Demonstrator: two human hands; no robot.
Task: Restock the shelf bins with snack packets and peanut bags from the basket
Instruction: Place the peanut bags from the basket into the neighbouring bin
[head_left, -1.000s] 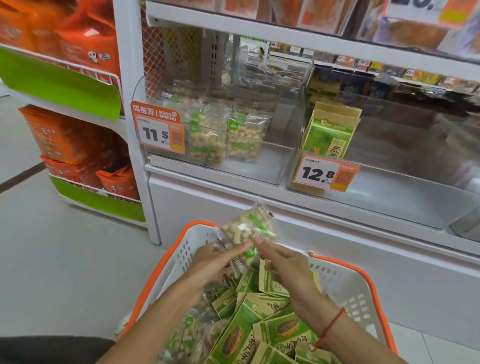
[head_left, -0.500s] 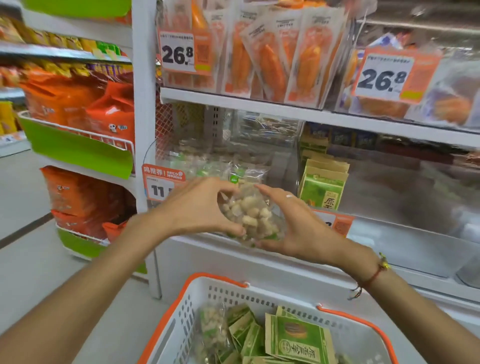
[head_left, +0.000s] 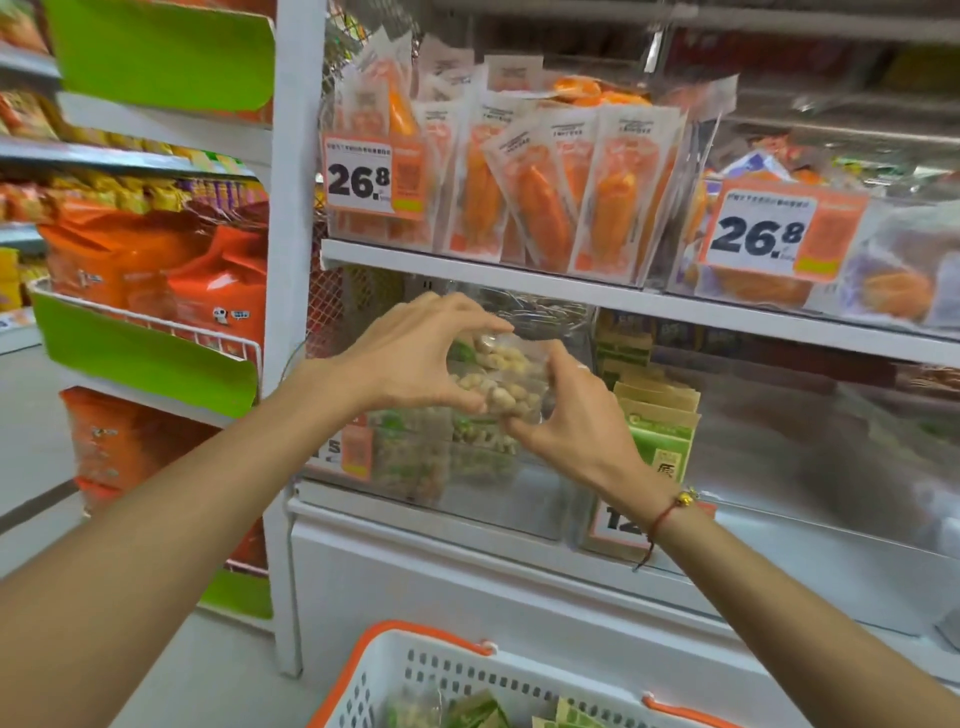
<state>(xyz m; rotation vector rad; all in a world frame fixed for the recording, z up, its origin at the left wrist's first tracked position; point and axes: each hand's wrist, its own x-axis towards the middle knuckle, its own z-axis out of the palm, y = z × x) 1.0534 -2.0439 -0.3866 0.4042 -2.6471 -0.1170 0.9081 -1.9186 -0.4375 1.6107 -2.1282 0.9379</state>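
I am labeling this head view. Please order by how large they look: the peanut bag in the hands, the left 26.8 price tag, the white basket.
1. white basket, though cropped and nearest the camera
2. peanut bag and left 26.8 price tag: look alike, not ranked; hands hide part of the bag

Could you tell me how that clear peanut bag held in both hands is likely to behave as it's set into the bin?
The peanut bag looks soft: its thin clear film is crinkled, so it will probably sag. Loose nuts inside may shift. The left hand and right hand pinch opposite sides, suggesting it handles easier supported.
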